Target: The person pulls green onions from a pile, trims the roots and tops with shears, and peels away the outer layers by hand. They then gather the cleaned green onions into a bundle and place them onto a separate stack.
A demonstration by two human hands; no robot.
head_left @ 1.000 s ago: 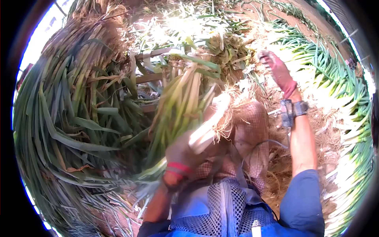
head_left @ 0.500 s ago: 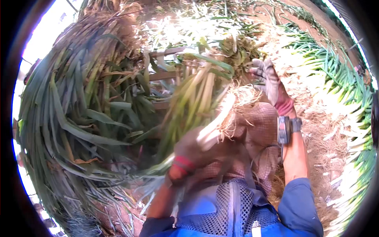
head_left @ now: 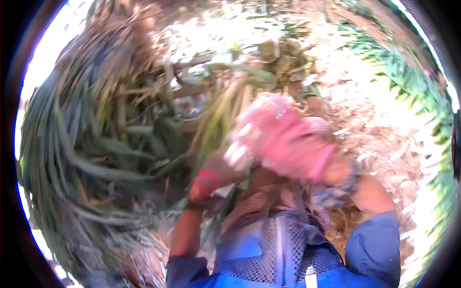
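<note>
Left grip (head_left: 212,175) clasping leeks (head_left: 224,114), right grip (head_left: 282,144) over them

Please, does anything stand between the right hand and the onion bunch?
Nothing visible does: the right hand lies against the onion bunch at its root end, beside the left hand gripping it; blur hides the fingers.

No text, label, brand, number or sign can be read anywhere. The view is motion-blurred, and neither the pink glove (head_left: 283,139) nor the blue mesh vest (head_left: 283,242) shows any legible mark.
</note>
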